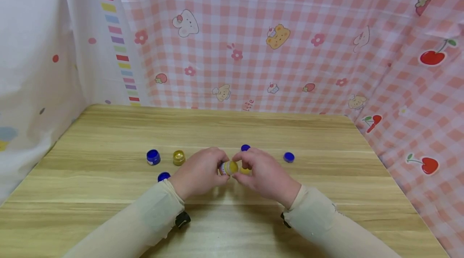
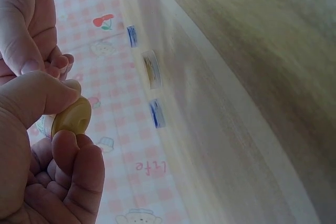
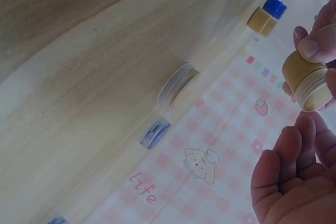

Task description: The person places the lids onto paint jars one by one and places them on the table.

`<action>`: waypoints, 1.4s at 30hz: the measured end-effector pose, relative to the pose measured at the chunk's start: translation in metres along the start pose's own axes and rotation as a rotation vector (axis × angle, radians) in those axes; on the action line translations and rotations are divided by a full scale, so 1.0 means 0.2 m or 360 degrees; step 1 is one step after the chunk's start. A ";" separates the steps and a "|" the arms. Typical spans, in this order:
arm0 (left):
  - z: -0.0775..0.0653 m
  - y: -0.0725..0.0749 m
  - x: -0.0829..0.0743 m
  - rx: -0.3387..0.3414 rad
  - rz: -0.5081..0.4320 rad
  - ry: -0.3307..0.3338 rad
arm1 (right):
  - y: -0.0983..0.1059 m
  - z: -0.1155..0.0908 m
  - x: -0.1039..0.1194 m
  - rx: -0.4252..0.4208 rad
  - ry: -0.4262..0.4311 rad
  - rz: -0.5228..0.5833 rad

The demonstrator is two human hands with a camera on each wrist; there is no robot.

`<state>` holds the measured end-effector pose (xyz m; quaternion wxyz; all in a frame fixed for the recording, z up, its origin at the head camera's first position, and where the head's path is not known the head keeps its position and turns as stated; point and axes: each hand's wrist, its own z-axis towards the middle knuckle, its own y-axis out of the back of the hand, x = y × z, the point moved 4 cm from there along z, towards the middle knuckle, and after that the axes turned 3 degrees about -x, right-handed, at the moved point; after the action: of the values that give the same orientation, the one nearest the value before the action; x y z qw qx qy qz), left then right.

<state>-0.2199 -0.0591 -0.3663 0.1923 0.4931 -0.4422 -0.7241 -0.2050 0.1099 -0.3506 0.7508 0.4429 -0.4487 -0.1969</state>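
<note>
My left hand [image 1: 204,171] holds a small yellow paint jar [image 1: 225,168] off the table, tipped so its uncovered mouth faces right. In the left wrist view, thumb and fingers pinch the jar [image 2: 73,116] near its base. My right hand [image 1: 266,175] is beside the jar's mouth; its fingers [image 3: 287,153] are loosely bent with nothing gripped among them. Whether its thumb touches the rim is hard to tell. Below the right hand, a yellow-stained clear lid [image 3: 178,86] lies on the table, partly hidden in the head view.
Left on the wooden table [image 1: 108,137] stand uncovered jars: a blue jar [image 1: 153,157], a yellow jar [image 1: 179,157], and another blue jar [image 1: 164,176] partly behind the left wrist. One blue lid [image 1: 245,147] lies behind the right hand, another blue lid [image 1: 288,157] farther right. Patterned cloth [image 1: 232,48] surrounds the table.
</note>
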 end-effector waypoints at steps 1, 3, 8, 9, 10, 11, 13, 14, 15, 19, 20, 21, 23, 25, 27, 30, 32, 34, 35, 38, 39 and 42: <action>0.00 0.00 0.00 0.0001 0.0001 0.0001 | 0.00 0.00 0.00 0.0002 -0.0006 0.0008; 0.00 0.00 0.00 0.0000 0.0002 0.0004 | 0.00 0.00 0.00 0.0004 -0.0002 0.0019; 0.00 0.01 0.00 -0.0007 -0.0001 0.0005 | 0.00 0.00 0.00 -0.0003 0.0010 0.0009; 0.00 0.01 0.00 -0.0008 -0.0002 0.0007 | 0.00 0.00 0.00 -0.0003 0.0006 0.0009; 0.00 0.01 0.00 -0.0008 -0.0005 0.0010 | 0.00 0.00 0.00 -0.0001 -0.0001 0.0008; 0.00 0.01 0.00 -0.0006 -0.0006 0.0012 | 0.00 0.01 0.00 0.0002 -0.0009 0.0009; 0.00 0.01 0.00 -0.0003 -0.0011 0.0017 | 0.00 0.01 0.00 0.0013 -0.0029 0.0015; 0.00 0.01 0.00 -0.0004 -0.0012 0.0019 | 0.00 0.01 0.00 0.0018 -0.0036 0.0020; 0.00 0.01 0.00 -0.0004 -0.0012 0.0021 | 0.00 0.01 0.00 0.0022 -0.0039 0.0023; 0.00 0.01 0.00 -0.0004 -0.0012 0.0024 | 0.00 0.01 0.01 0.0024 -0.0019 0.0037; 0.00 0.01 0.00 -0.0005 -0.0013 0.0024 | 0.00 0.01 0.01 0.0022 -0.0009 0.0038; 0.00 0.01 0.00 -0.0005 -0.0014 0.0023 | 0.00 0.01 0.01 0.0018 0.0000 0.0039; 0.00 0.01 0.00 -0.0003 -0.0017 0.0022 | 0.00 0.01 0.01 0.0012 0.0009 0.0039; 0.00 0.02 0.00 -0.0002 -0.0017 0.0020 | 0.00 0.01 0.01 0.0006 0.0011 0.0032; 0.00 0.01 0.00 -0.0001 -0.0009 0.0015 | 0.00 0.01 0.01 0.0006 0.0007 0.0026; 0.00 0.01 0.00 -0.0001 -0.0001 0.0012 | 0.00 0.01 0.01 0.0017 -0.0006 0.0032; 0.00 0.01 0.00 -0.0005 0.0003 0.0008 | 0.00 0.01 0.01 0.0023 -0.0014 0.0036; 0.00 0.01 -0.01 -0.0008 0.0001 0.0005 | -0.01 0.01 0.01 0.0025 -0.0015 0.0038; 0.00 0.01 -0.01 -0.0009 0.0001 0.0004 | -0.01 0.01 0.01 0.0022 -0.0012 0.0034; 0.00 0.01 -0.01 -0.0004 -0.0003 0.0004 | 0.00 0.00 0.01 0.0010 -0.0005 0.0022; 0.00 0.01 -0.01 0.0000 -0.0006 0.0006 | 0.00 0.00 0.01 0.0007 -0.0004 0.0020; 0.00 0.01 -0.01 0.0009 -0.0006 0.0010 | 0.00 0.00 0.01 0.0002 -0.0011 0.0016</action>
<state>-0.2189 -0.0590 -0.3637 0.1910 0.4969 -0.4426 -0.7216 -0.2047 0.1085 -0.3505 0.7500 0.4404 -0.4536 -0.1944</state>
